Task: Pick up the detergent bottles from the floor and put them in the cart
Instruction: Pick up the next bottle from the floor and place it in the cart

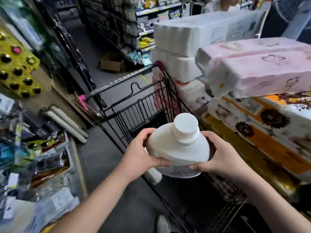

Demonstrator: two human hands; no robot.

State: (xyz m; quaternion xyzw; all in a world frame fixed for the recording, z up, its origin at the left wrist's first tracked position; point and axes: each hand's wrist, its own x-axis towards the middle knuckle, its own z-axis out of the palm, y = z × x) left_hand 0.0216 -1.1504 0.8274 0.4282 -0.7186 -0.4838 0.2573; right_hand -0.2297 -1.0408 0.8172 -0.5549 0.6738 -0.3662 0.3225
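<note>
A large white detergent bottle (178, 145) with a wide white cap is held upright above the black wire cart (143, 105). My left hand (143, 152) grips its left shoulder, fingers curled over the top. My right hand (217, 155) grips its right side, thumb under the lower edge. The bottle's white handle pokes out below my left hand. The cart stands directly ahead, its grey push bar with pink ends on the far side. The bottle hides most of the cart's inside.
Stacked packs of tissue and paper rolls (252, 64) crowd the cart's right side. Shelves and loose packaged goods (33, 148) line the left. A cardboard box (112, 62) sits on the grey aisle floor beyond. A person (220, 4) stands at the far back.
</note>
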